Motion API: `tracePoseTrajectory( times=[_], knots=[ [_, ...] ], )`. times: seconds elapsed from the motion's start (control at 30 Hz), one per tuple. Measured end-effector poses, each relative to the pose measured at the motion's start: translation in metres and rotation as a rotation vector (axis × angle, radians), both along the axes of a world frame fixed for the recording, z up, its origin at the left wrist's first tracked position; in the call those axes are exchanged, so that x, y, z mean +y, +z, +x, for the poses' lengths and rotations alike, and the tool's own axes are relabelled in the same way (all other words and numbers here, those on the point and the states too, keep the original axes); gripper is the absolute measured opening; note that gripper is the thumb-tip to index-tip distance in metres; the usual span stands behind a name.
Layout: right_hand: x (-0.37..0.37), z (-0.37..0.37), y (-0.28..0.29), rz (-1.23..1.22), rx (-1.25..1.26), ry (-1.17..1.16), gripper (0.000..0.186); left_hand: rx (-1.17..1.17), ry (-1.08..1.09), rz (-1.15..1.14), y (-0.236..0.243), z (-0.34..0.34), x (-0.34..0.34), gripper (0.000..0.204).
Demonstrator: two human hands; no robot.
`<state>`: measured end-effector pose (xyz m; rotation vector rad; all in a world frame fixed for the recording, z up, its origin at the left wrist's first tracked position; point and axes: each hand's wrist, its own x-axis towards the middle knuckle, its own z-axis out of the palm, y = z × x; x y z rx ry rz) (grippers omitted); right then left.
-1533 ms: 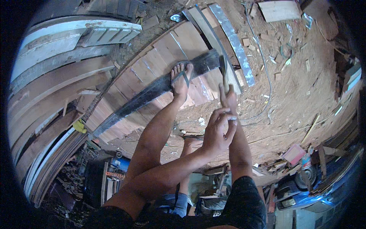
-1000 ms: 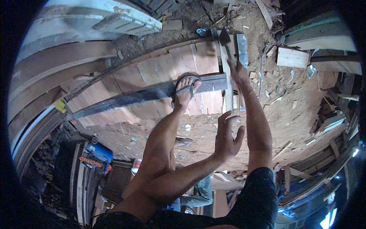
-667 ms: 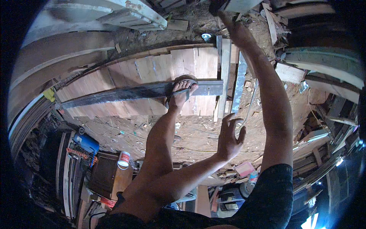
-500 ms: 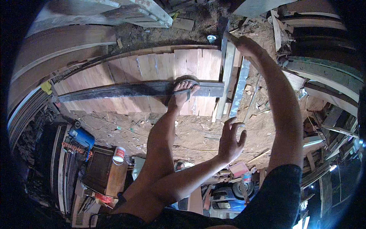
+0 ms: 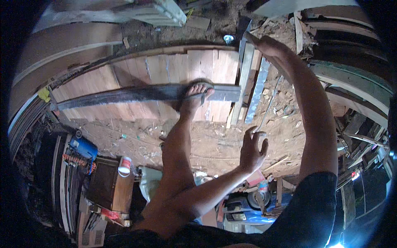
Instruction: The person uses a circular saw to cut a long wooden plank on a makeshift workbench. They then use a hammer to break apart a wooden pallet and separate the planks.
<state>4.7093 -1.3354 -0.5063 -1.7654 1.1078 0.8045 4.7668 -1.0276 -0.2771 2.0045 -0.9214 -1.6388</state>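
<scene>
At the right end of a row of light boards (image 5: 200,64), my right hand (image 5: 271,46) is closed around the wooden handle of a tool. The tool's dark, flat head (image 5: 243,28) stands by the top end of an upright pale batten (image 5: 244,78); whether they touch I cannot tell. My left hand (image 5: 252,153) hangs over the dirt floor below the batten, fingers curved, thumb apart, with nothing visible in it. My sandalled foot (image 5: 199,91) presses on a long dark plank (image 5: 140,94) lying across the boards.
A grey-flecked strip (image 5: 257,91) lies right of the batten. Wood scraps litter the dirt floor (image 5: 285,140). Lower left are a blue cylinder-shaped thing (image 5: 82,148) and a white-and-red bucket (image 5: 124,166). Stacked timber (image 5: 351,82) lines the right side.
The view has shifted slightly, moving the boards a little left in the picture. My left hand has lowered slightly; my right hand keeps its grip by the batten's top.
</scene>
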Motion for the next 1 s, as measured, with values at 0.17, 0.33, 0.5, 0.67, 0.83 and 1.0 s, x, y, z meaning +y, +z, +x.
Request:
tracePoseTrajectory(
  times=[0.17,0.33,0.5,0.67,0.83,1.0],
  knots=[
    [-0.045,-0.034,-0.034,-0.557,-0.279,0.182,0.066,0.088,0.009,0.007,0.005,-0.012,0.0,0.027],
    [-0.012,-0.027,-0.03,-0.475,-0.058,-0.201,0.04,0.077,-0.004,0.02,0.002,-0.012,0.004,0.027],
    [0.004,-0.014,0.014,-0.092,-0.049,-0.164,0.048,0.074,-0.015,-0.001,0.002,-0.009,0.001,0.026],
    [-0.061,-0.032,-0.015,-0.7,-0.42,-0.129,0.03,0.084,-0.078,0.019,0.009,-0.006,0.023,0.027],
    [-0.022,-0.035,-0.051,-0.505,-0.355,-0.394,0.035,0.064,-0.142,0.02,0.007,0.006,0.03,0.028],
    [0.052,-0.02,0.033,0.084,-0.017,-0.427,0.059,0.067,-0.131,-0.031,0.0,0.011,0.024,0.027]
  ],
)
